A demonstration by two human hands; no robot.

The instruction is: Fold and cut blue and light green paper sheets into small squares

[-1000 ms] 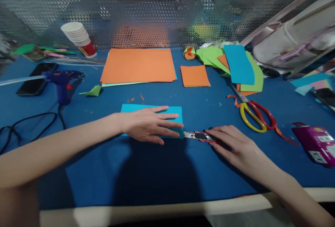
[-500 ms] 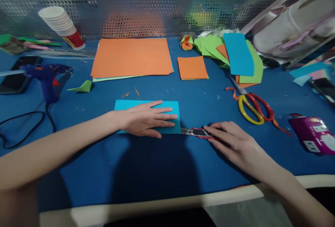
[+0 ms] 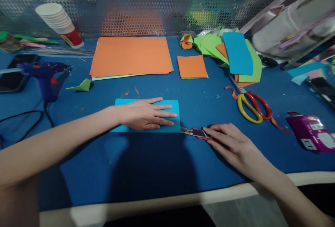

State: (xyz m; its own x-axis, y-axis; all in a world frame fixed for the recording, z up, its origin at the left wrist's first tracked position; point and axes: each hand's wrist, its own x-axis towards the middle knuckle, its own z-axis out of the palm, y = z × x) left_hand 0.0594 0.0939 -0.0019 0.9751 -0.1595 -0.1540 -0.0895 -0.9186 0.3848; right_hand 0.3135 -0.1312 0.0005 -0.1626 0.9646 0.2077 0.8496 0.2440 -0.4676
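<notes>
A blue folded-looking sheet of paper (image 3: 175,106) lies flat on the blue tabletop. Pressed flat on it with fingers spread is my left hand (image 3: 142,114). My right hand (image 3: 231,141) grips a red and black utility knife (image 3: 200,133) by its handle. The knife's blade reaches the paper's right edge near the lower corner; whether its tip is inside the paper cannot be made out.
Orange sheets (image 3: 132,56) and small orange squares (image 3: 192,67) lie behind. Scissors (image 3: 250,106) and a purple box (image 3: 311,132) are right; a glue gun (image 3: 43,77), phone (image 3: 15,75) and cups (image 3: 59,22) are left. A perforated panel (image 3: 131,3) stands behind.
My left thumb has drawn in nearer the other fingers, off the paper's front edge. The knife is tilted slightly more. The whole view has shifted a little.
</notes>
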